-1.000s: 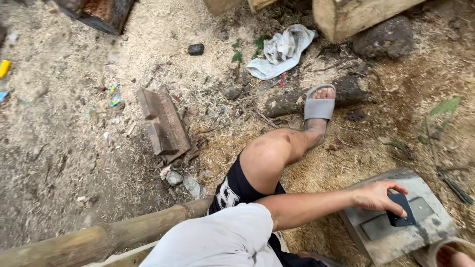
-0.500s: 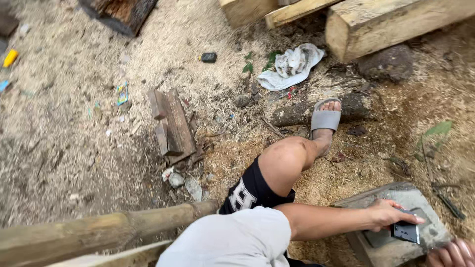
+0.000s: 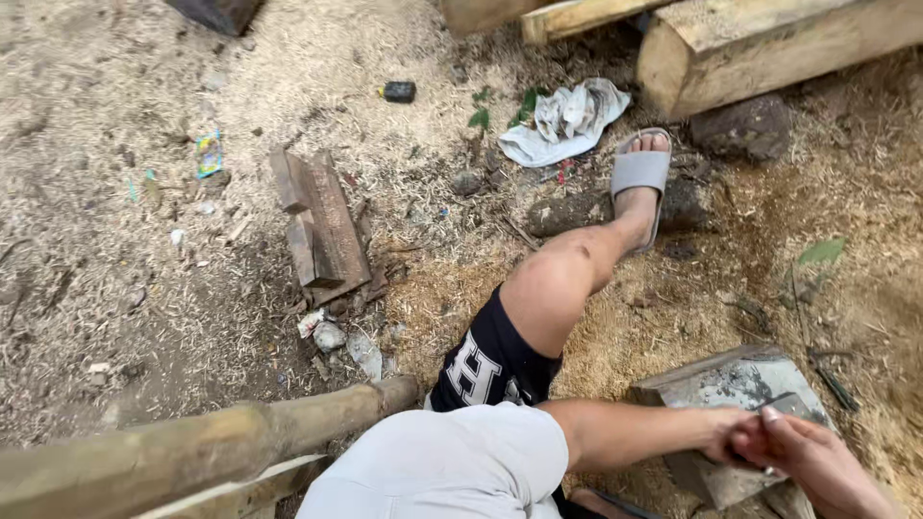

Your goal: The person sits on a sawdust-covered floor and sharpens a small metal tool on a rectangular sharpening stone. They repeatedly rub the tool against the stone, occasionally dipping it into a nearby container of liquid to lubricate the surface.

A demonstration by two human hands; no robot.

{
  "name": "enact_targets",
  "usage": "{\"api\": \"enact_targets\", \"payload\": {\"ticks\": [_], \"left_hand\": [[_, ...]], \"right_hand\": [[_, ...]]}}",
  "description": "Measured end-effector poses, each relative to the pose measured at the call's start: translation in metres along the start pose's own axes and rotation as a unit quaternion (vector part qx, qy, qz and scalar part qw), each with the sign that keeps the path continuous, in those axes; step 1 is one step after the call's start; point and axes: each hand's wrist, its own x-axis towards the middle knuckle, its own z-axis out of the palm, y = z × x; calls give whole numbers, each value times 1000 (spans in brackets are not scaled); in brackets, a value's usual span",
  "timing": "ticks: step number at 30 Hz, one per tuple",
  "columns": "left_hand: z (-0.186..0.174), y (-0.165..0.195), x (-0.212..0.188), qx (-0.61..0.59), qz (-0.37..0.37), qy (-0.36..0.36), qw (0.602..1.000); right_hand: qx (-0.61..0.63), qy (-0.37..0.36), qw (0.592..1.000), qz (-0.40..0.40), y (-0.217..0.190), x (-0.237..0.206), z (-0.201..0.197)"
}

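My left hand [image 3: 726, 437] reaches across my body to a grey stone block [image 3: 716, 384] lying in the sawdust at the lower right. My right hand [image 3: 817, 466] comes in from the bottom right corner and meets it. Both hands pinch a small dark flat metal piece [image 3: 786, 404] that rests on the top face of the block. My bare left leg [image 3: 562, 279] stretches away from me, its foot in a grey slide sandal [image 3: 639, 173].
A short dark wooden plank [image 3: 322, 226] lies on the sawdust to the left. A crumpled white cloth [image 3: 567, 120] and squared timber beams [image 3: 769, 48] sit at the top. A round log [image 3: 192, 452] runs along the bottom left. A small black object [image 3: 399, 91] lies beyond the plank.
My right hand has come into view and joined the left hand on the metal piece. The left hand has slid toward the block's near edge. The view has shifted slightly.
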Motion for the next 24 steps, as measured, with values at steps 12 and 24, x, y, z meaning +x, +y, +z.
{"api": "enact_targets", "payload": {"ticks": [12,24], "left_hand": [[-52,75,-26,352,247,316,846],[-91,88,0,177,387,196,883]], "right_hand": [[-451,372,808,-65,-6,39,70],[442,66,858,-255,-14,-17,93]]}}
